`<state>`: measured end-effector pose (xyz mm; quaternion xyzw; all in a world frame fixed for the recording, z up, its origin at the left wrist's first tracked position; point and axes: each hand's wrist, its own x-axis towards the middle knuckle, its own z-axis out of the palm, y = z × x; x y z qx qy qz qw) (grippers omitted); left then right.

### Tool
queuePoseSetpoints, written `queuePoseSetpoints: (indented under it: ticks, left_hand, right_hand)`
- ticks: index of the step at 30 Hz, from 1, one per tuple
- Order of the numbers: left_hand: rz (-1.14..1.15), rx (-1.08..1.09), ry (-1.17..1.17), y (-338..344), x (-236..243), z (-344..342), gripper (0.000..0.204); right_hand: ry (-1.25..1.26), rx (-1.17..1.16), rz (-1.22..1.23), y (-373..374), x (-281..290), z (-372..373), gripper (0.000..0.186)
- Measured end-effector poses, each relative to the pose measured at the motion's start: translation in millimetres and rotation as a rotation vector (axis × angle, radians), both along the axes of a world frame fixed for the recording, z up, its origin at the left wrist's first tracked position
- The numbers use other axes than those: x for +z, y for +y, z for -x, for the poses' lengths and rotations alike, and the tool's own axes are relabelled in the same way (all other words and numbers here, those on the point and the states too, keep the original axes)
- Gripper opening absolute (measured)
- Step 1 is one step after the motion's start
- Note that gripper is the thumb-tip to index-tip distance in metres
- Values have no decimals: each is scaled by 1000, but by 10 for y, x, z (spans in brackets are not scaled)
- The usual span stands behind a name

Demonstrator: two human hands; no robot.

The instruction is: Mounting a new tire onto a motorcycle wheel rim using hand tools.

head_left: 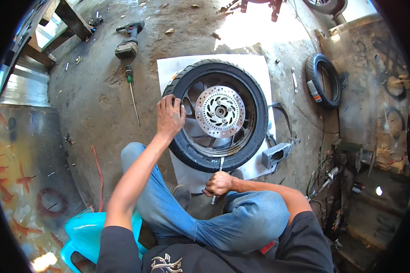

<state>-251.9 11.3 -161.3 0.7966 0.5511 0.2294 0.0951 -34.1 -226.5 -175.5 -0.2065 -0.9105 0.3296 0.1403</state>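
A motorcycle wheel lies flat on a white sheet point(166, 68), its drilled brake disc point(205, 119) facing up and a black tire point(258, 109) around its rim. My left hand point(171, 114) grips the left side of the tire, fingers bent over the sidewall. In my closed right hand point(219, 183) is a flat metal tire lever point(222, 165), at the near side of the wheel. The lever's far end meets the edge between tire and rim; I cannot tell how deep it goes. Its near end sticks out below my fist.
On the floor to the left lie a cordless impact wrench point(129, 40) and a green-handled screwdriver point(130, 86). Right of the wheel are a grey metal pedal-like tool point(278, 154), a spanner point(294, 80) and another tire point(324, 81). A turquoise plastic stool point(84, 232) is at lower left.
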Motion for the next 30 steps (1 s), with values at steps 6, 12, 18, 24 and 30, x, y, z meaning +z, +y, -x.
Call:
queuePoseSetpoints:
  ticks: [6, 12, 18, 24, 30]
  left_hand:
    - [10, 392, -43, -86, -28, -213, 49]
    - [90, 480, -153, -128, -55, -277, 50]
    - [90, 507, -167, -89, -259, -221, 52]
    - [118, 500, -181, -80, -242, -194, 50]
    - [100, 503, -215, -106, -196, -227, 50]
  right_hand:
    - [11, 22, 5, 71, -13, 5, 35]
    - [56, 80, 6, 63, -131, -58, 35]
    - [153, 207, -29, 68, -331, -20, 37]
    - [142, 201, -9, 95, -261, 12, 40]
    - [169, 142, -40, 90, -258, -18, 39]
